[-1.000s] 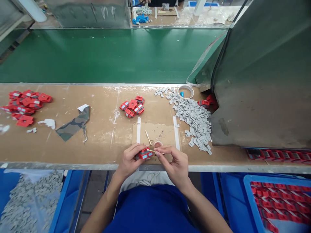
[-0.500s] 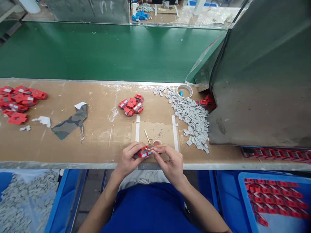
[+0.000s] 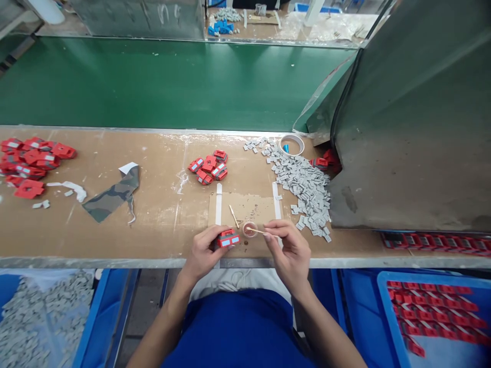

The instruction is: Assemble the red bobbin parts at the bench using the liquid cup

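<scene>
My left hand [image 3: 203, 250] grips a red and grey toy part [image 3: 229, 238] with light windows at the front edge of the workbench. My right hand [image 3: 288, 250] pinches a thin wooden stick [image 3: 258, 231], whose tip is over a small round dish [image 3: 250, 229] of reddish-brown liquid. Another short stick [image 3: 233, 216] lies just beyond the dish on a taped cardboard sheet [image 3: 245, 202]. Several red parts [image 3: 209, 163] form a small group farther back. To the right spreads a heap of small grey pieces [image 3: 307, 189].
A tape roll [image 3: 291, 145] touches the grey heap. Camouflage cloth [image 3: 113, 194] and a pile of red parts [image 3: 30, 158] lie left. Behind runs a green belt [image 3: 172, 84]; a metal panel [image 3: 414, 153] stands right. A blue tray [image 3: 391, 327] holds red parts.
My right hand has moved right, taking the stick from the red part to the dish. The red part has turned slightly in my left hand, its windows now facing me more.
</scene>
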Action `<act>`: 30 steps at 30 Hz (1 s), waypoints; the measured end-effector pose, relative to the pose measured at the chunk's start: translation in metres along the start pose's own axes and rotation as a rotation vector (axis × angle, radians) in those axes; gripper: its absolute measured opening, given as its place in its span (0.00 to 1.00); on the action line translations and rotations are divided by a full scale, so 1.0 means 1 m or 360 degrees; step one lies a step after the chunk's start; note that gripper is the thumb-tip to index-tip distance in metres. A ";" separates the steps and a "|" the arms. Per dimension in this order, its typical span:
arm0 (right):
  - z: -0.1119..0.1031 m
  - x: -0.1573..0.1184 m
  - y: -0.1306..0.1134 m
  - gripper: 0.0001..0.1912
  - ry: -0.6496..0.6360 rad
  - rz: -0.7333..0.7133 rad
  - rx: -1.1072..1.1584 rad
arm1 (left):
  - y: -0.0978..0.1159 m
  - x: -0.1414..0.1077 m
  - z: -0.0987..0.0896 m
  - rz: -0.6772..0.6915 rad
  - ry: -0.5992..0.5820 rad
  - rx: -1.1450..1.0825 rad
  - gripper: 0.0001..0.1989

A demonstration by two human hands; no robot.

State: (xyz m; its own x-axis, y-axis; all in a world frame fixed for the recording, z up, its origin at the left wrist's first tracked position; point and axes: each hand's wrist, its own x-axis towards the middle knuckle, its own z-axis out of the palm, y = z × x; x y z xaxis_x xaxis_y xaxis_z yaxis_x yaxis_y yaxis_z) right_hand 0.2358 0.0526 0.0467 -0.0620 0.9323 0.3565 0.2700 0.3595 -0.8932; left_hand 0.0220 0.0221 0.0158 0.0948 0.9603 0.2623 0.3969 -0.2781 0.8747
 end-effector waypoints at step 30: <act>-0.090 0.051 0.085 0.11 -0.0670 -0.0107 -0.1370 | -0.007 -0.006 -0.004 -0.0316 0.0134 -0.0298 0.13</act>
State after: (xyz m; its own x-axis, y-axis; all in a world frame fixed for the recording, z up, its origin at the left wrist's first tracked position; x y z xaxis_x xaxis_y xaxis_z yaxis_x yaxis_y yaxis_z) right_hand 0.3424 0.1266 0.0135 -0.3978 0.9093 0.1224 0.8559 0.4159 -0.3073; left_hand 0.0155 0.0179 0.0096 -0.0470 0.9934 0.1046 0.2242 -0.0915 0.9702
